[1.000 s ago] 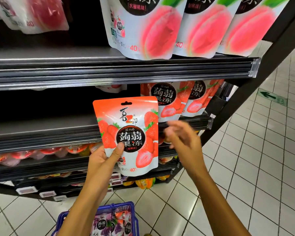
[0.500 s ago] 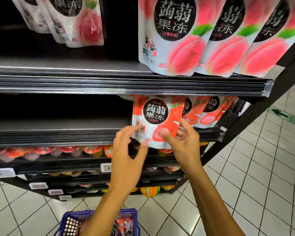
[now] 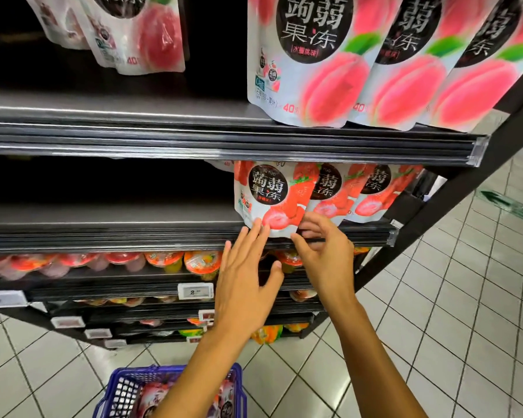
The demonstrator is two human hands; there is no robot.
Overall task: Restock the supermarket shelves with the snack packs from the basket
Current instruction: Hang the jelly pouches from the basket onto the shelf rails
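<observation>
Strawberry jelly pouch point(image 3: 269, 200), upright on shelf point(image 3: 103, 220): my left hand point(image 3: 245, 285), fingers straight, touches its bottom edge; my right hand point(image 3: 323, 254) curls at its lower-right corner, hold undeterminable.

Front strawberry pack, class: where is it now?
Head view, centre-right: the strawberry pack stands on the middle shelf, leftmost of its row, left hand and right hand at its bottom edge.
</observation>
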